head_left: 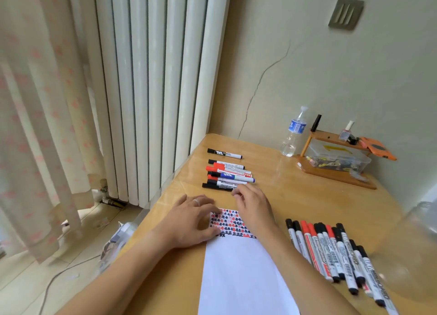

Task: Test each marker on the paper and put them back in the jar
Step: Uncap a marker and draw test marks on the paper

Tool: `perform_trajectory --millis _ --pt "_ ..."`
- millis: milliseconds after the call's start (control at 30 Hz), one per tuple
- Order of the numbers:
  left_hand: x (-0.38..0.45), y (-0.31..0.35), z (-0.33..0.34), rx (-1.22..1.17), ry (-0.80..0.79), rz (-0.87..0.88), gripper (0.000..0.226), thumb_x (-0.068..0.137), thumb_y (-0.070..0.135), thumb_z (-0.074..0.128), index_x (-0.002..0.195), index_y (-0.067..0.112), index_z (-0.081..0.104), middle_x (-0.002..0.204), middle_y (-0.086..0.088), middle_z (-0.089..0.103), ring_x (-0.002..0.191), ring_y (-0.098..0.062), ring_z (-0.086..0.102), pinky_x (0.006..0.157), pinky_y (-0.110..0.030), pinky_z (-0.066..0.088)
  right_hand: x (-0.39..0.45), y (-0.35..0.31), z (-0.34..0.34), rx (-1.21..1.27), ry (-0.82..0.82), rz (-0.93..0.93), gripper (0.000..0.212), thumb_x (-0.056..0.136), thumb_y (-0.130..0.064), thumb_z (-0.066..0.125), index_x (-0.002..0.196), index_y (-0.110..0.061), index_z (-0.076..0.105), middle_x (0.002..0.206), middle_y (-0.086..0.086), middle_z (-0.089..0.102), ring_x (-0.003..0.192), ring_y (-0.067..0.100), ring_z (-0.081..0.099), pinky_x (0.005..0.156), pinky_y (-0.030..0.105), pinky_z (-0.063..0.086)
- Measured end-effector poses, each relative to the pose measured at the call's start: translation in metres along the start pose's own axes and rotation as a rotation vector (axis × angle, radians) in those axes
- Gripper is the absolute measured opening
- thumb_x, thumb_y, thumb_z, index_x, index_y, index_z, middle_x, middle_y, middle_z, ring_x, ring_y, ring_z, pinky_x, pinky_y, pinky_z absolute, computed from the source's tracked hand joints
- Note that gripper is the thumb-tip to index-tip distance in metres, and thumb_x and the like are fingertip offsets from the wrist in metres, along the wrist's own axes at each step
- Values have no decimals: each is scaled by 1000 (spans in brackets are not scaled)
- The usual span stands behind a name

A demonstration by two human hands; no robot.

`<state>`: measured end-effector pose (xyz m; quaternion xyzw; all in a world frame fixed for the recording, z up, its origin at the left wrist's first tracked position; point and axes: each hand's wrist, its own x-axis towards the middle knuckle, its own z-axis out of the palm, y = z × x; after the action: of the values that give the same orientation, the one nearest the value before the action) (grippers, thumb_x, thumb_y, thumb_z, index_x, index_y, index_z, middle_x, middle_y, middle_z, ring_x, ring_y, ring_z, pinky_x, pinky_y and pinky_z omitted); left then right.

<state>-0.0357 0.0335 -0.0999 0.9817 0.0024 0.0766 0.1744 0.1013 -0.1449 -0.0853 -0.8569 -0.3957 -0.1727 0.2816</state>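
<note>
Reaching w/ our right hand (253,208), fingers loosely curled and holding nothing, tips just short of the far marker pile (228,176), prob. to pick the next one. Left hand (191,220) lies flat, pinning the paper (238,272). Second marker batch (331,253) lies right of our wrist, jar (411,248) beyond.

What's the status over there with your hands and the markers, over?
Left hand flat on the paper, right hand reaching at the far marker pile, holding nothing. Second marker row lies right of the paper. Jar at right edge, blurred. Nothing blocking.
</note>
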Motion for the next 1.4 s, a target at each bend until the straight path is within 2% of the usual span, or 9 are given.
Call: perform_trajectory --millis 267,767,833,900,967,1033,1100,1267,1400 --pt "-1 -7 6 -40 8 46 59 91 74 40 145 50 40 158 17 31 153 -2 9 126 -44 -5 31 2 33 -56 -21 59 9 100 -13 61 103 -15 69 103 -3 65 102 15 53 84 28 48" --pt "3 -6 5 -138 31 13 45 96 65 47 137 49 52 150 21 39 143 0 26 125 -44 -1 22 3 36 -146 34 24 6 93 -7 70 92 -13 69 99 -1 55 99 21 55 84 38 50" --pt "4 -6 5 -170 61 5 41 96 64 45 130 46 58 145 21 45 138 1 33 125 -44 5 14 3 27 -148 27 13 8 94 -6 68 93 -14 68 99 -2 55 98 21 55 84 36 49" --pt "4 -5 4 -210 129 -11 36 96 59 44 118 40 65 134 18 54 124 0 45 121 -44 24 3 4 15 -136 -26 25 8 96 -8 65 95 -16 66 100 -5 55 98 18 54 85 35 48" --pt "5 -5 3 -244 180 -50 29 99 52 48 113 35 66 122 15 58 111 -4 53 107 -38 43 -11 6 2 -108 -100 37 11 97 -10 65 96 -20 60 98 -8 55 95 15 54 85 37 50" --pt "5 -5 4 -246 206 -78 23 100 47 51 115 34 62 116 13 59 105 -7 56 95 -36 50 -23 7 -9 -88 -129 32 16 96 -10 67 97 -22 56 96 -10 57 92 13 54 85 38 51" --pt "4 -5 5 -219 206 -81 27 100 48 51 122 33 57 119 12 59 107 -10 57 95 -34 50 -34 5 -17 -65 -114 19 17 96 -8 67 100 -21 58 97 -11 59 93 12 55 84 37 52" --pt "-4 5 4 -77 262 22 53 99 58 41 146 35 47 138 10 53 125 -10 49 115 -36 34 -60 -12 -31 -29 -53 -43 17 97 -8 63 102 -24 60 99 -15 58 96 8 54 82 31 49" --pt "-5 15 9 57 276 140 39 101 46 31 122 33 62 110 14 62 106 -10 54 102 -32 34 -75 -20 -34 -16 -46 -78 15 100 -10 58 104 -24 61 101 -15 57 97 7 53 83 27 47"
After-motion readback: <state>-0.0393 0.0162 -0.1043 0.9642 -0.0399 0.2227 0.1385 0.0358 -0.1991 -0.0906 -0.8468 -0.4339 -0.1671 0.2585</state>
